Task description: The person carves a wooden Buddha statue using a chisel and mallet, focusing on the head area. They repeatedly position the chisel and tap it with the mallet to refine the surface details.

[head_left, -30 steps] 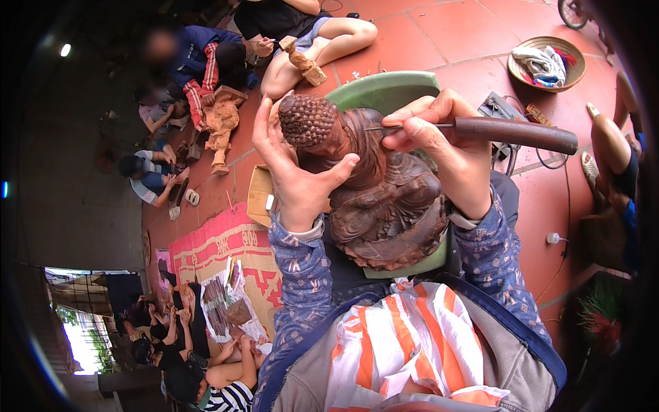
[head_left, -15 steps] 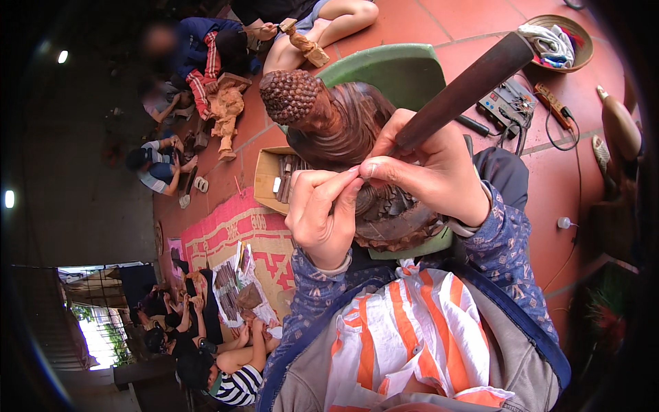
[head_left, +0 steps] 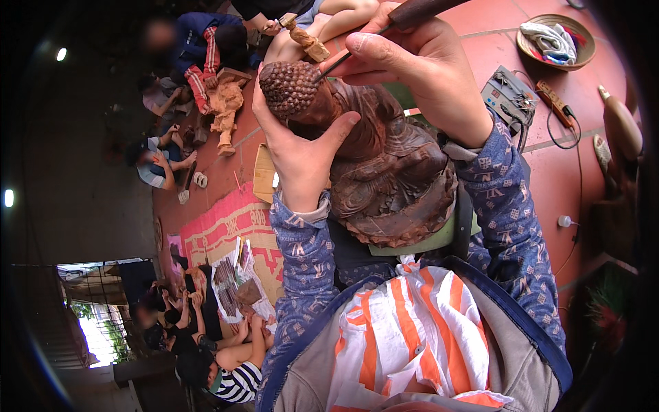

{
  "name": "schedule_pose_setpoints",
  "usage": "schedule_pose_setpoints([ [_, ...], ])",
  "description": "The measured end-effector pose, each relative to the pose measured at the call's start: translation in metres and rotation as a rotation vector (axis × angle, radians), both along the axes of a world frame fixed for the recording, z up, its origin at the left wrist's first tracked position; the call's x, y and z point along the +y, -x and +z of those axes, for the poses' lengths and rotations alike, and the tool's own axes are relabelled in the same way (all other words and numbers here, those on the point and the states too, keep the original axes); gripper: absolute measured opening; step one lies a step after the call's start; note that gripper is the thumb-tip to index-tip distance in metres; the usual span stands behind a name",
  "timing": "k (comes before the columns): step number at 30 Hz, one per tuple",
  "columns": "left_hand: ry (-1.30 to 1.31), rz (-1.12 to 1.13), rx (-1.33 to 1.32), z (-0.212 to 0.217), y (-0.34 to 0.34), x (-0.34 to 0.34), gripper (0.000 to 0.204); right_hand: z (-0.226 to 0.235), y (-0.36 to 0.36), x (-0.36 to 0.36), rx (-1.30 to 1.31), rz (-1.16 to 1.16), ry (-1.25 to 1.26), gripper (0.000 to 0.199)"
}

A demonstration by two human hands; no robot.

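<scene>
- The left hand (head_left: 302, 147) cups the dark wooden statue (head_left: 384, 172) from its left side; its fingers (head_left: 264, 103) wrap up behind the knobbly carved head (head_left: 288, 86), and the thumb presses across the neck just under that head.
- The right hand (head_left: 419, 62) is clenched round a carving tool (head_left: 412, 10) with a dark wooden handle; the thin metal blade runs out past the fingertips and its tip touches the right side of the carved head.
- The statue lies tilted on the person's lap, its head up between the two sets of fingers and its broad round base down toward the wrists, against a green pad (head_left: 425, 244).
- Both forearms wear blue patterned sleeves (head_left: 508, 199); below the wrists lies an orange-and-white striped cloth (head_left: 412, 329).
- Beyond the right hand's fingers, on the red tiled floor (head_left: 576, 137), sit a small grey electrical box (head_left: 508, 96) with a black cable and, further out, a shallow round basket (head_left: 556, 41) holding rags.
- Beyond the left hand's fingers, well apart, another person in a blue jacket (head_left: 202, 41) sits on the floor beside a pale unfinished wooden figure (head_left: 225, 103).
- Below and left of the left wrist a red patterned mat (head_left: 220, 233) lies on the floor, with more seated people near it.
</scene>
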State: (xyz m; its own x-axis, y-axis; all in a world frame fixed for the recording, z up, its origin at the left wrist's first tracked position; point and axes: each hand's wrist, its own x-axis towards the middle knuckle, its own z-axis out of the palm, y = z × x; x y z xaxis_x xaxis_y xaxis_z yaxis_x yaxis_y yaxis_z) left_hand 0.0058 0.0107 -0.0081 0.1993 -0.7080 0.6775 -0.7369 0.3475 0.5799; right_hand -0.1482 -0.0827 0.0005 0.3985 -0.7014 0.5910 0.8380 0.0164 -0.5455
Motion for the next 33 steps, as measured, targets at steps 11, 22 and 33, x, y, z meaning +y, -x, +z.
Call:
schedule_pose_setpoints([
  [11,0.105,-0.024,0.026,-0.018,-0.005,-0.014,0.086,-0.008,-0.005,0.002,0.030,-0.124,0.112,0.005],
  [22,0.054,0.068,0.003,-0.019,-0.007,-0.013,0.083,-0.002,0.001,0.002,0.107,-0.240,0.303,0.010],
  [33,0.062,0.018,-0.038,-0.018,-0.009,-0.013,0.084,-0.009,-0.013,0.004,-0.069,-0.346,0.410,0.011],
])
